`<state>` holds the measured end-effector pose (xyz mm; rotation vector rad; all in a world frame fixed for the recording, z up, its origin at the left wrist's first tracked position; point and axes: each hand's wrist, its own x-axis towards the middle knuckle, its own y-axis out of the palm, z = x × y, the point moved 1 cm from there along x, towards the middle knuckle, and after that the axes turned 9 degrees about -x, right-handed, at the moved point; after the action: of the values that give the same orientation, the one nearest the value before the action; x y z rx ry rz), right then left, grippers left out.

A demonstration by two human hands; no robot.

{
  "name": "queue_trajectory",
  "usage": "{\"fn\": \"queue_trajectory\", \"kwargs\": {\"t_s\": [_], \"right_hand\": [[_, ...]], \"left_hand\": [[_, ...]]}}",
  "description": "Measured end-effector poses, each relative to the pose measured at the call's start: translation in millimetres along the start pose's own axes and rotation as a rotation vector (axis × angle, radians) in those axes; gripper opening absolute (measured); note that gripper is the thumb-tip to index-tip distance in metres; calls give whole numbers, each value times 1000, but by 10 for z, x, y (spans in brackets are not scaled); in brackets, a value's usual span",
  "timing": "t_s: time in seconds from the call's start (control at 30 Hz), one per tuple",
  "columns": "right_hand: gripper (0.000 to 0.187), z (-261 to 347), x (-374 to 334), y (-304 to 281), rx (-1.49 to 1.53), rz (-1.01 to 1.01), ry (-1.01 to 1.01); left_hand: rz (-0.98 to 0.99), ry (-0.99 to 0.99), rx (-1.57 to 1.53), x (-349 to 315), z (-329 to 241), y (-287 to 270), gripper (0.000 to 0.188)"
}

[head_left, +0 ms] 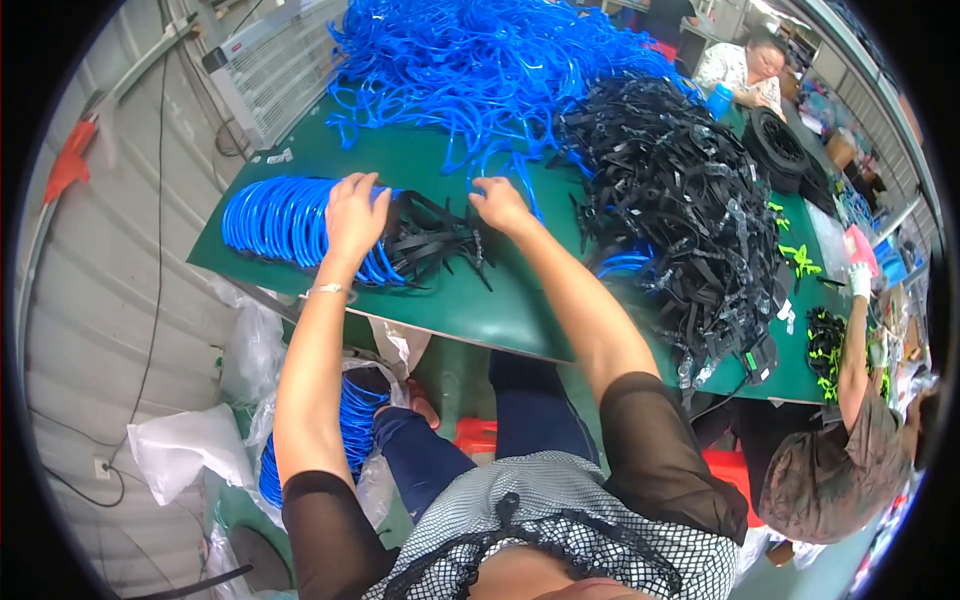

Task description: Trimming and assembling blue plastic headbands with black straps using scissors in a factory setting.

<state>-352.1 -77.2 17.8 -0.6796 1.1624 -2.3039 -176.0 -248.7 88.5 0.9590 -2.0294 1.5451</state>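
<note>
A row of blue plastic tube loops [265,220] lies on the green table [420,310] at the left, with black straps [440,240] gathered at its right end. My left hand [352,215] rests over the right part of this row, its fingers apart and holding nothing. To the right, my right hand [500,203] is just above the table, fingers curled together at a blue tube [482,172] that trails from the big blue heap. The exact grip of its fingertips is hard to see. The heap of blue tubes [470,60] covers the far part of the table.
A large pile of black straps [675,180] stands to my right, with black coils [775,140] beyond. A grey slatted panel [275,75] stands at the far left. Below the table, a bag holds blue loops [350,430]. One person sits far right; another's gloved hand [860,280] is at the right edge.
</note>
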Motion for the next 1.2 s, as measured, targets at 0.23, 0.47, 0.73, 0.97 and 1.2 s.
{"fn": "queue_trajectory", "kwargs": {"t_s": [0.23,0.47,0.73,0.97,1.2], "right_hand": [[18,70,-147,-167,257,-445,-86],[16,333,-879,-719,534,-422,-297],[26,430,-2108,-1225,680,271,-459],[23,377,-2294,-1301,800,521,-429],[10,14,-1528,-1452,465,347,-278]], "left_hand": [[-79,50,-206,-664,-421,-255,26],[-73,100,-349,-1139,-1067,-450,26],[164,307,-251,-1164,-1857,-836,37],[340,181,-443,-1384,-2041,-836,21],[420,-135,-661,-1634,-1987,-861,16]]}}
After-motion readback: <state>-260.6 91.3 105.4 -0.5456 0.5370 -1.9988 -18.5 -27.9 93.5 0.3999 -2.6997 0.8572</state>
